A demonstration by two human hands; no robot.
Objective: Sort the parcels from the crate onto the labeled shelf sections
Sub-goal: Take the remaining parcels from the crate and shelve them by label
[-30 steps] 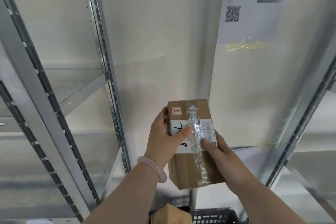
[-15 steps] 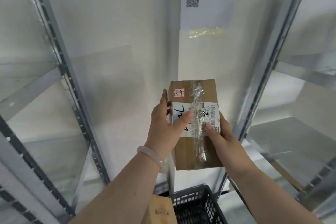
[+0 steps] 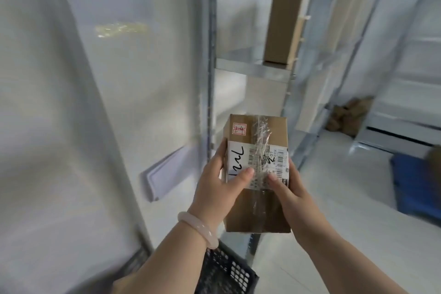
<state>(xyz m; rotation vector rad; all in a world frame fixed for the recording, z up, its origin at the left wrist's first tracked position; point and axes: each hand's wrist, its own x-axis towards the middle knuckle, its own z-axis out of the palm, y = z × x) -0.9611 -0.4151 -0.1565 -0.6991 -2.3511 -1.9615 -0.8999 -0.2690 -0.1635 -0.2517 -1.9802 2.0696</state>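
Rectangular brown cardboard parcel [image 3: 241, 212], crinkled clear tape down its face, glossy white label [image 3: 238, 157] across it, is held in the air above the black lattice plastic crate [image 3: 229, 272]. Left hand [image 3: 218, 181] and right hand [image 3: 294, 190] grip its sides, thumbs pressed on the label.

matt cardboard parcel [image 3: 259, 174], glossy tape [image 3: 262, 136], metal shelf [image 3: 253, 68]

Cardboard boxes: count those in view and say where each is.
2. One parcel is held between the left hand and right hand; one tall box stands on the shelf behind. The blurred brown heap farther back may hide more.
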